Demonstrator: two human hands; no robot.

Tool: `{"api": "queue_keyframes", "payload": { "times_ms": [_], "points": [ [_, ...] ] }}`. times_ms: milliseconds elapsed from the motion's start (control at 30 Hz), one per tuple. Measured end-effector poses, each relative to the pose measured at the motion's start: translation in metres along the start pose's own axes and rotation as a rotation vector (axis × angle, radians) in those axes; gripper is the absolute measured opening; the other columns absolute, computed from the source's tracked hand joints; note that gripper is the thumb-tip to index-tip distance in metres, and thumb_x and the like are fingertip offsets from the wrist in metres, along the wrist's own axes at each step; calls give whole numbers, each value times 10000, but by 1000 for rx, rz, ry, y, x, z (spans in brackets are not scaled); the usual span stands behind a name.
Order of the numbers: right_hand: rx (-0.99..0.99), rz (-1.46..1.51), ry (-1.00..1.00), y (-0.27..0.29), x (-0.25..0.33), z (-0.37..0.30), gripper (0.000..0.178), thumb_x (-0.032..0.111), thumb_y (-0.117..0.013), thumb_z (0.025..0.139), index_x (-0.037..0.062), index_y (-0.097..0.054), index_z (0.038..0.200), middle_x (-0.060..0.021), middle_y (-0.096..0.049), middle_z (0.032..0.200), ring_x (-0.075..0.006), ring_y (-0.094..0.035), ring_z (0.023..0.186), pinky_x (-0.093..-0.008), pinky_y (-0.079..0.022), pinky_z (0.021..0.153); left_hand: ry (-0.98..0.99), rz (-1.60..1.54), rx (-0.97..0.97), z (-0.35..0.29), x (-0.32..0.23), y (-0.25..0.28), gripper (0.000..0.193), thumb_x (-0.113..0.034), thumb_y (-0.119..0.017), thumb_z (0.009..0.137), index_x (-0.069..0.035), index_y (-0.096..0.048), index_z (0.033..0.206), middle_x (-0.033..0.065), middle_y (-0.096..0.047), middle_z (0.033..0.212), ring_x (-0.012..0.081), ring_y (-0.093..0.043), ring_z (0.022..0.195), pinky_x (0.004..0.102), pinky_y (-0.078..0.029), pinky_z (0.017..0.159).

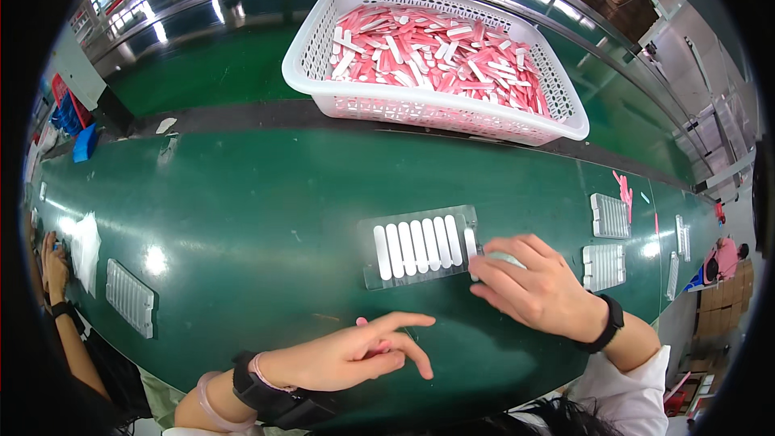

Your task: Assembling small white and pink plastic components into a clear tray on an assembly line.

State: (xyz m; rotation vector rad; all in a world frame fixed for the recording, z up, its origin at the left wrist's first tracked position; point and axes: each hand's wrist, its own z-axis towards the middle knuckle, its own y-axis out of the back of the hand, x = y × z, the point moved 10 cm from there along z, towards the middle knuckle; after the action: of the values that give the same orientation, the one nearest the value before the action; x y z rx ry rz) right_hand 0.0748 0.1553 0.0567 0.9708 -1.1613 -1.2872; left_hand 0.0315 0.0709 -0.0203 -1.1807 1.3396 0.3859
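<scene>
A clear plastic tray [373, 276] lies on the green table in front of me. White round-ended strips [417, 246] stand side by side in its slots. My right hand [533, 287] is at the tray's right end, its fingers closed round a pale, rounded piece [507, 259] that they partly hide. Just left of those fingertips, another white strip [471, 244] shows in the end slot. Nearer to me, my left hand [355, 355] hovers over the table with index finger stretched out. Pink strips [378, 348] are tucked in its palm, mostly covered by the fingers.
Beyond the tray, a white perforated basket [440, 110] is heaped with pink and white strips. More trays lie at right [610, 216] and left [129, 299], with loose pink strips [624, 187] at far right. Another person's hand [55, 270] is by white sheeting [85, 254] at far left.
</scene>
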Motion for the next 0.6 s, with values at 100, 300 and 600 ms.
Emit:
{"api": "queue_keyframes", "payload": {
  "times_ms": [100, 300, 600],
  "points": [
    [11, 63, -90, 1, -17, 0, 327, 153, -667, 687, 29, -532, 959, -55, -560, 998, -241, -517, 933, -338, -434, 765, 1, -92, 88, -2, 9, -9, 457, -104, -286, 939, -68, -125, 1365, 110, -493, 1131, 116, -365, 721, 206, -352, 629],
    [68, -59, 69, -5, -10, -1, 370, 215, -664, 693, 36, -557, 998, -57, -552, 1055, -239, -482, 1010, -365, -408, 837, -18, -116, 106, -1, 4, -5, 438, -142, -210, 953, -92, -103, 1375, 127, -460, 1180, 138, -433, 722, 212, -370, 599],
    [151, -174, 101, -13, -10, 6, 422, 302, -654, 702, 36, -555, 1015, -66, -496, 1183, -249, -441, 1095, -400, -376, 890, 41, -126, 91, 0, 2, -6, 435, -70, -242, 927, -64, -125, 1346, 81, -505, 1091, 101, -466, 672, 190, -409, 623]
  ]
}}
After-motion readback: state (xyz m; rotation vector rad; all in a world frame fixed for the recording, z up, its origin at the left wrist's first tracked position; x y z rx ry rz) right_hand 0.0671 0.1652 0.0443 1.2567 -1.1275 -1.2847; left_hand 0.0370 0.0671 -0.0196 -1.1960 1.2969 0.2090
